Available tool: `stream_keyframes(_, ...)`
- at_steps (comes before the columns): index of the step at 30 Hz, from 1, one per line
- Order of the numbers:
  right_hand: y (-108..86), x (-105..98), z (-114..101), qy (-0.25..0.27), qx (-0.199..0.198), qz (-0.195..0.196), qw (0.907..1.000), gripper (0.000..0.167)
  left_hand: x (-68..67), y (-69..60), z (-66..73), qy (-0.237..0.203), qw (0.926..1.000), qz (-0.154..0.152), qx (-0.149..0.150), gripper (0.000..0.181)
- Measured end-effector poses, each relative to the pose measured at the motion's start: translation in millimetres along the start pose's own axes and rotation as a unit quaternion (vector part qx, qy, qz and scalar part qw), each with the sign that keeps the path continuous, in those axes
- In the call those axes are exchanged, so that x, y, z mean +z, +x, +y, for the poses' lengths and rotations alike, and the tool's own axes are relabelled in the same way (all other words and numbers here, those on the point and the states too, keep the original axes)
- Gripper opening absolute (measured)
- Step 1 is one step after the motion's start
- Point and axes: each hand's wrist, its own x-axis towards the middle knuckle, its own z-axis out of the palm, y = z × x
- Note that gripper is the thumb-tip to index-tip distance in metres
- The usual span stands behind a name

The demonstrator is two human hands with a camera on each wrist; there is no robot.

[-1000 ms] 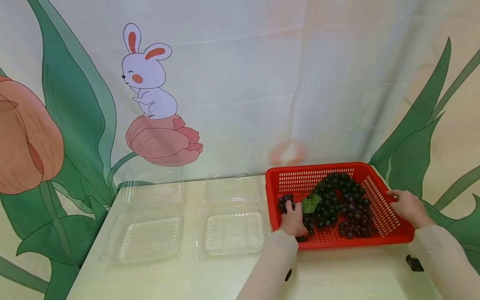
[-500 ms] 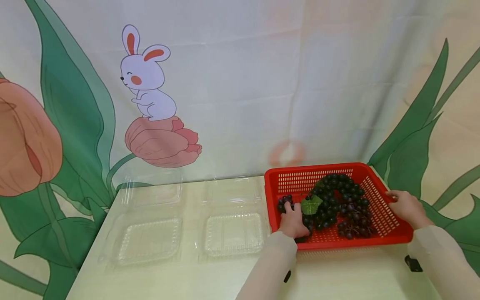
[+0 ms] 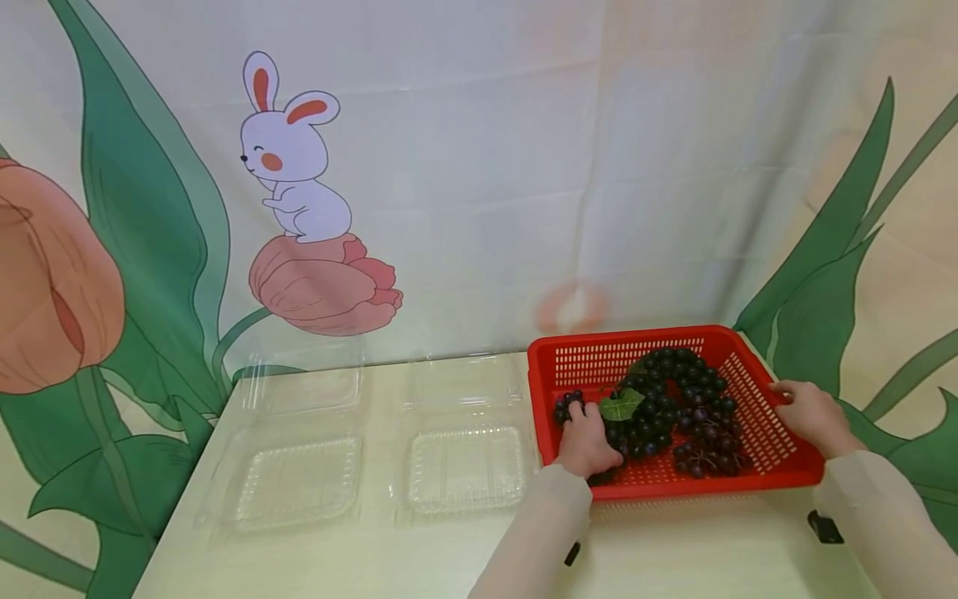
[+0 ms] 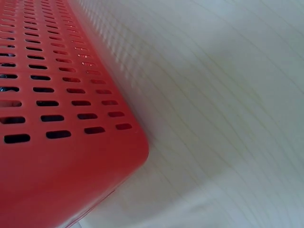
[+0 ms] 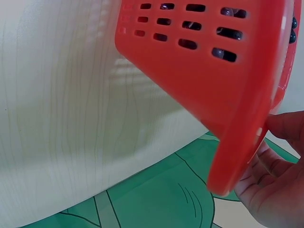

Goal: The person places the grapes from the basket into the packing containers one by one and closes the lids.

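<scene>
A red plastic basket (image 3: 629, 491) with slotted walls stands on the right half of the table, holding several bunches of dark grapes (image 3: 654, 416). Reaching over its near left side, my left hand (image 3: 586, 441) holds a small bunch of dark purple grapes (image 3: 566, 406), its lower part hidden under the palm. A green leaf (image 3: 621, 405) lies beside those fingers. My right hand (image 3: 812, 418) grips the basket's right rim; in the right wrist view the thumb (image 5: 287, 128) is on one side and the curled fingers on the other. The left wrist view shows only basket wall (image 4: 71, 161) and tabletop.
Two clear plastic clamshell boxes, a left one (image 3: 299, 482) and a right one (image 3: 467, 467), lie with lids up on the table (image 3: 359, 561) left of the basket. A printed curtain (image 3: 464, 166) with a rabbit and tulips hangs behind the table.
My left fingers have drawn closer together over the grapes, and the leaf beside them has shifted slightly. My right hand and the basket stay in place.
</scene>
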Motion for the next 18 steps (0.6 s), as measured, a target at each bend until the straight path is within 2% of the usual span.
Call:
stream_keyframes(6, 0.6, 0.9, 0.3, -0.001, 0.0, 0.004, 1.0, 0.044, -3.0, -4.6, 3.5, 0.004, 0.9996, 0.028, 0.009, 0.073)
stream_keyframes(13, 0.7, 1.5, 1.0, 0.005, 0.003, -0.001, 1.0, 0.044, -5.4, -7.0, 4.9, -0.013, 0.9978, 0.059, 0.027, 0.076)
stream_keyframes(18, 0.7, 1.5, 1.2, 0.008, 0.005, -0.006, 0.9999, 0.045, -6.0, -6.7, 4.1, -0.011, 0.9967, 0.07, 0.04, 0.079)
